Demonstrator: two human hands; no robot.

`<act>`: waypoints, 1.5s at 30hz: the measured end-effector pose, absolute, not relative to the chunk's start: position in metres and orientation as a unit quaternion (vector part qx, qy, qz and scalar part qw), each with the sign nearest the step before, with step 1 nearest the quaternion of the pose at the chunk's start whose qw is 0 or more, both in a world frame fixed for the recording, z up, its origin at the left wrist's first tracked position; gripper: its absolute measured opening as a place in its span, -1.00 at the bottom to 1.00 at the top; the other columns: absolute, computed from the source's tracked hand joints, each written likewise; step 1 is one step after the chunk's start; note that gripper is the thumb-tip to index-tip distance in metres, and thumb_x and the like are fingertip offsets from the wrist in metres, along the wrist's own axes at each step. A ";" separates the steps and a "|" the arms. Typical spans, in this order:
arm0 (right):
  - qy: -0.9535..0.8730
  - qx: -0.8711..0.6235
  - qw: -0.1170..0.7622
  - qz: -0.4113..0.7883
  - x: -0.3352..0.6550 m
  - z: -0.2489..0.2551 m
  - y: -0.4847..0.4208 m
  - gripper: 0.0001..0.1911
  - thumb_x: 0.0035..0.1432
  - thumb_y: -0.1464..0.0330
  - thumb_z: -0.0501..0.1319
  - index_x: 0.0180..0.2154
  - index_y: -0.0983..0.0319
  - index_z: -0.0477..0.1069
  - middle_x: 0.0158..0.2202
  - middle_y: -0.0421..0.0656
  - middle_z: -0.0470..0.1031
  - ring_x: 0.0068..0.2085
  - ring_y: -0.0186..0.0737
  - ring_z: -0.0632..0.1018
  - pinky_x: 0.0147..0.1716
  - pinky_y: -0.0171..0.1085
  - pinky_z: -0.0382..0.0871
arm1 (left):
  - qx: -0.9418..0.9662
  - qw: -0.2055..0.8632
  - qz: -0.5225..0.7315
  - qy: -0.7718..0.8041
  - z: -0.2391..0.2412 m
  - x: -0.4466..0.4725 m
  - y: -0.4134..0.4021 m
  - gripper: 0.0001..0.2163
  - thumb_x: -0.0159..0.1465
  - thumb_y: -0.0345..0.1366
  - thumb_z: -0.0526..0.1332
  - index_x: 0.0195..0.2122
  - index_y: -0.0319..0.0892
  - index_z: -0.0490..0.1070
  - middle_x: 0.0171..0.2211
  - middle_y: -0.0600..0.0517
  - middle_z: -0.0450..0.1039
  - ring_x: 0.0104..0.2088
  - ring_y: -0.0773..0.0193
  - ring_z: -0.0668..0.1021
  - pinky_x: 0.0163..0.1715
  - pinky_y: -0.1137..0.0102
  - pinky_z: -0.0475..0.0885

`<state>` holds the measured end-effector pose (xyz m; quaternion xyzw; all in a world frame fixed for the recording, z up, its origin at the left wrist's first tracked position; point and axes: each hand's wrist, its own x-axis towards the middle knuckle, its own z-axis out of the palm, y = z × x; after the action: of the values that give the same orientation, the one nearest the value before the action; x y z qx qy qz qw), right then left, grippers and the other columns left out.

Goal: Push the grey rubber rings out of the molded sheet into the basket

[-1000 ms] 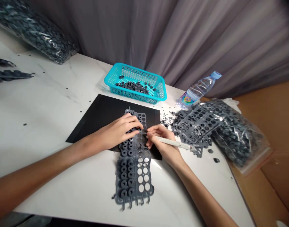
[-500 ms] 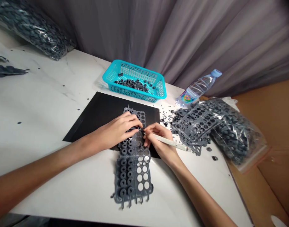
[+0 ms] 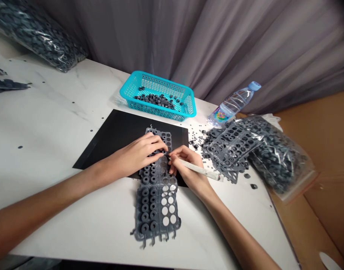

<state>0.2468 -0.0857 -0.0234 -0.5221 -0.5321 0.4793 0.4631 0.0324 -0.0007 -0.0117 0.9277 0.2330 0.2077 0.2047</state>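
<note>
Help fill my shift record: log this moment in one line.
Left hand: on gray perforated sheet | Right hand: holding whitish tool over sheet | Blue basket: dark pieces inside

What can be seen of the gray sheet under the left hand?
The sheet is long, dark gray and rubbery-looking, lying across table and black mat. At its near end, rings fill the left columns, round holes the right, and prongs stick out. The left hand rests on it; the right hand holds a tool at its right side.
</note>
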 end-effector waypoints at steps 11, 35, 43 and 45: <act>-0.575 -0.560 0.412 0.432 0.242 -0.013 -0.091 -0.86 0.38 0.28 0.26 -0.26 0.18 0.42 -0.51 -0.26 0.53 -0.50 -0.27 0.55 -0.47 -0.34 0.37 | 0.976 -0.064 0.121 0.170 -0.002 0.034 -0.005 -0.72 0.48 -0.58 0.03 0.04 -0.21 0.45 -0.01 -0.12 0.52 0.03 0.02 0.54 0.08 0.19 0.41; -0.560 -0.549 0.420 0.457 0.253 -0.009 -0.088 -0.75 0.33 0.16 0.38 -0.22 0.22 0.58 -0.34 -0.13 0.62 -0.37 -0.22 0.63 -0.32 -0.28 0.53 | 0.951 0.177 0.170 0.190 -0.001 0.018 0.007 -0.79 0.58 -0.25 0.12 0.08 -0.13 0.51 0.03 -0.01 0.57 0.10 0.16 0.55 0.27 0.22 0.33; -0.550 -0.555 0.419 0.461 0.246 -0.009 -0.087 -0.80 0.35 0.20 0.32 -0.22 0.20 0.47 -0.47 -0.23 0.53 -0.49 -0.27 0.55 -0.45 -0.32 0.45 | 0.947 0.182 0.175 0.199 0.001 0.019 0.002 -0.81 0.57 -0.24 0.13 0.04 -0.13 0.52 -0.01 -0.01 0.56 0.05 0.15 0.57 0.22 0.24 0.35; -0.566 -0.559 0.407 0.450 0.245 -0.006 -0.088 -0.82 0.37 0.22 0.29 -0.24 0.19 0.47 -0.47 -0.22 0.54 -0.47 -0.27 0.56 -0.44 -0.32 0.44 | 0.950 0.179 0.168 0.195 0.001 0.019 0.002 -0.81 0.57 -0.25 0.14 0.05 -0.13 0.51 0.00 -0.01 0.56 0.06 0.14 0.56 0.22 0.23 0.34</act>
<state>0.2453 -0.0878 -0.0065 -0.5586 -0.5661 0.4497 0.4066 0.0187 0.0021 0.0013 0.9495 0.1953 0.1682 0.1789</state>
